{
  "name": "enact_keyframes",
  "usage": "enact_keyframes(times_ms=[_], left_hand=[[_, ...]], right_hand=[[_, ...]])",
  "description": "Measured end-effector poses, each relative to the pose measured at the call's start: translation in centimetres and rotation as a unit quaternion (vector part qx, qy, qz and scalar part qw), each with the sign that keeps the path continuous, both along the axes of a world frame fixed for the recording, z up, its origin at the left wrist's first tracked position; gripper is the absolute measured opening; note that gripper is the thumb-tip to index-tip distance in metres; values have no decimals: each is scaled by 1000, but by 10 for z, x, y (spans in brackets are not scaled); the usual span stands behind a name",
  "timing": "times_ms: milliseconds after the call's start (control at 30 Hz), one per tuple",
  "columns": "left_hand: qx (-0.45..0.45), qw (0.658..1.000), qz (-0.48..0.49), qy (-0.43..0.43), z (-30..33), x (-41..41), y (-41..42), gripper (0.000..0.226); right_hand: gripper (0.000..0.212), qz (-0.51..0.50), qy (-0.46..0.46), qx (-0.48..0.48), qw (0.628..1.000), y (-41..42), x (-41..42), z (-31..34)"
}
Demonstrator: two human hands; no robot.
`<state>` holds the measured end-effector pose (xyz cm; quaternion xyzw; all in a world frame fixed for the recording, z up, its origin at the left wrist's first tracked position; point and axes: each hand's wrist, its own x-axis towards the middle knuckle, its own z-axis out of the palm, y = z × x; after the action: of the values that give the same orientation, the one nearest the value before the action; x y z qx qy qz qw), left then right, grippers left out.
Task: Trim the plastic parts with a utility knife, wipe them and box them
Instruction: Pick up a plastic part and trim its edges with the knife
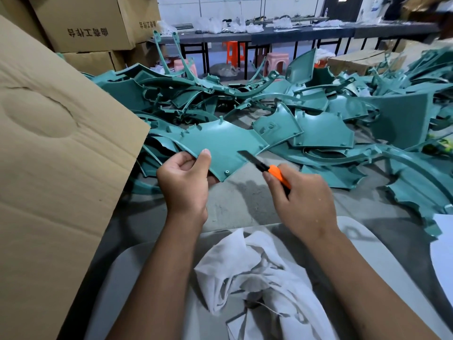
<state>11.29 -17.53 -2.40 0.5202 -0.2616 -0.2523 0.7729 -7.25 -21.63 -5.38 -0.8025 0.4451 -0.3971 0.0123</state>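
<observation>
Left of both hands, a large cardboard flap [56, 148] leans in. The left hand [183, 182] pinches the near edge of 1 teal plastic part [220, 143], thumb on top, holding it above the grey floor [240, 202]. Just right of it, the right hand [304, 200] is clamped round an orange utility knife [269, 170], its blade lying on the part's right edge. Beyond the hands sprawls a pile of teal parts [306, 106]. Below the wrists, a white cloth [257, 273] lies crumpled on the person's lap.
</observation>
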Motion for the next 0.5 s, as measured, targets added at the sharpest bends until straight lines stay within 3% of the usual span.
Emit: enact_keyframes(times_ms=[167, 233, 333, 500], left_hand=[[-23, 1000, -13, -14, 2, -4, 5, 21], [-28, 999, -7, -23, 2, -4, 5, 21], [-7, 1000, 15, -27, -5, -4, 2, 18], [13, 999, 17, -30, -12, -5, -3, 28]], right_hand=[[49, -186, -19, 66, 980, -23, -23, -5], [50, -210, -59, 72, 973, -25, -27, -5], [45, -77, -107, 27, 991, -15, -16, -1], [38, 102, -59, 33, 993, 6, 6, 1]])
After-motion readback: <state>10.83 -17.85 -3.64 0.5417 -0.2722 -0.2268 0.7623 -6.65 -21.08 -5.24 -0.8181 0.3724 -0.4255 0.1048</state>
